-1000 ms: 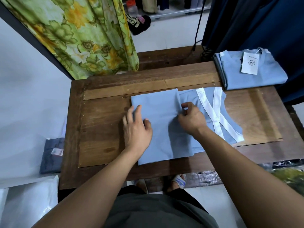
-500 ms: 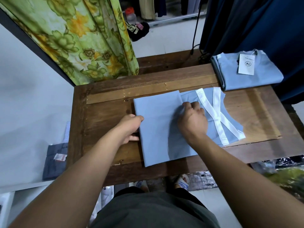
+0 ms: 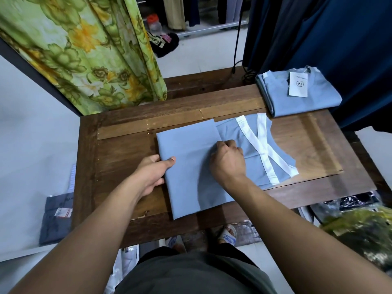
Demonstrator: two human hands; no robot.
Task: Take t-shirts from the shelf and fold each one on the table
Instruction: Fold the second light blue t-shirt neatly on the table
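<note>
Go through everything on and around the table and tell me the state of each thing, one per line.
Blue t-shirt: partly folded, flat on the table, white-trimmed end showing.
Left hand: gripping the shirt's left edge, thumb on top.
Right hand: closed, pressing on the shirt's middle.
Tagged t-shirt: fully folded, at the far right corner.
Table: bearing both shirts.
Floral curtain: hanging.

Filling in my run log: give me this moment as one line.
stage: mid-fold | left hand: gripping t-shirt left edge | right hand: pinching fold | folded t-shirt: far right of table
</note>
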